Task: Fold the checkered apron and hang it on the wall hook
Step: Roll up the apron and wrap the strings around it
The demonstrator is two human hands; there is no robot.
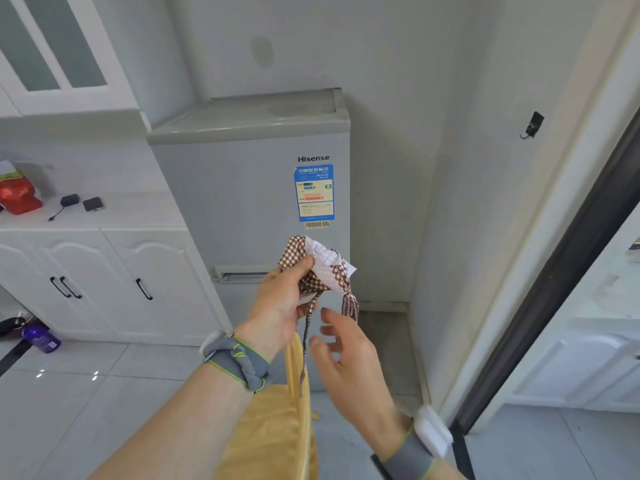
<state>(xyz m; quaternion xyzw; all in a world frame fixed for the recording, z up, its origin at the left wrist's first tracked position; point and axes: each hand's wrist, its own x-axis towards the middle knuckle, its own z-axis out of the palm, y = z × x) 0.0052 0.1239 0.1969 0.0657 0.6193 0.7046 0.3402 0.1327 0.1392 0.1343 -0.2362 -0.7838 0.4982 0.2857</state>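
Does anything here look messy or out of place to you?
Yes, slightly. The apron is a crumpled bunch in the left hand, not neatly folded, with its straps dangling loose. The right hand is open beside them. The wall hook is bare.

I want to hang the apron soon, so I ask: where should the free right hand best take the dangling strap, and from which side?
Probably the thin checkered strap just below the bunched apron held in the left hand. It hangs straight and free there, so a thumb-and-finger pinch from the right suits it. The open right hand is already beside it. The wall hook is up to the right.
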